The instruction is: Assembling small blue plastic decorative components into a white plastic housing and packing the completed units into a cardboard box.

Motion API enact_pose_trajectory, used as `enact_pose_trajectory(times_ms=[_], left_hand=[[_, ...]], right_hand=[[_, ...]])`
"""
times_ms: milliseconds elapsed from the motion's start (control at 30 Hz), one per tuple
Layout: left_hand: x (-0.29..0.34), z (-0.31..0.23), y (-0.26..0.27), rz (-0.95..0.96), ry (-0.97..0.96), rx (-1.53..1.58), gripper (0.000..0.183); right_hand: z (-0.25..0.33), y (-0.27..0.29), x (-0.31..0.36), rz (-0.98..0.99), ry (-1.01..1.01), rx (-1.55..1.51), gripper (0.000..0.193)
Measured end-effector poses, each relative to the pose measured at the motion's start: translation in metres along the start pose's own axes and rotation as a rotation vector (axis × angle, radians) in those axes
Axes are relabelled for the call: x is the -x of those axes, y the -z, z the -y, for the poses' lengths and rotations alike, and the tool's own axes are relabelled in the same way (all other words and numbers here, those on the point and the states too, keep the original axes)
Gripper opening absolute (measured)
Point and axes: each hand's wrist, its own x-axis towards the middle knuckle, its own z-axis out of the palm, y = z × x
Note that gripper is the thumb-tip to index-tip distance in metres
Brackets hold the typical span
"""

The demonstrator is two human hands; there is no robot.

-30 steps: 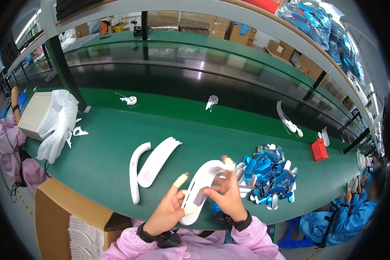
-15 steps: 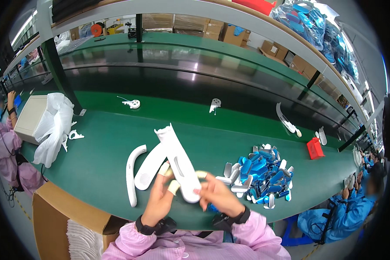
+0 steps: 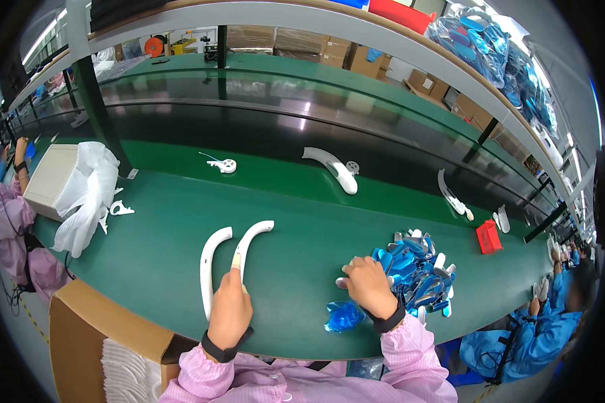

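Note:
My left hand is closed on a slim, curved white plastic shell, which stands on its edge on the green table. Just left of it lies a similar curved white shell, untouched by the fingers. At the near-left edge of a heap of small blue-and-silver covers, my right hand is closed, its fingertips at a small silvery cover. The hand hides most of that cover. Crumpled blue film lies on the table below the right hand.
Beyond the table, a white curved housing and a small white wheel part lie on the green strip. A red bin stands at right. At lower left is an open carton with white parts. Co-workers sit on both sides.
The slotted white shell has left my hands; a white housing now lies on the far strip. My left hand has taken the curved shell, and my right has moved to the heap.

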Motion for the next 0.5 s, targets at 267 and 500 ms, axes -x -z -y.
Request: enact_pose_trajectory(times_ms=[267, 500], left_hand=[[0.019, -0.017, 0.01, -0.117, -0.246, -0.072, 0.051], [0.033, -0.046, -0.024, 0.33, -0.284, 0.525, 0.062]], right_hand=[[0.007, 0.011, 0.007, -0.164, -0.082, -0.338, 0.008], [0.07, 0.036, 0.02, -0.234, -0.197, -1.119, 0.006]])
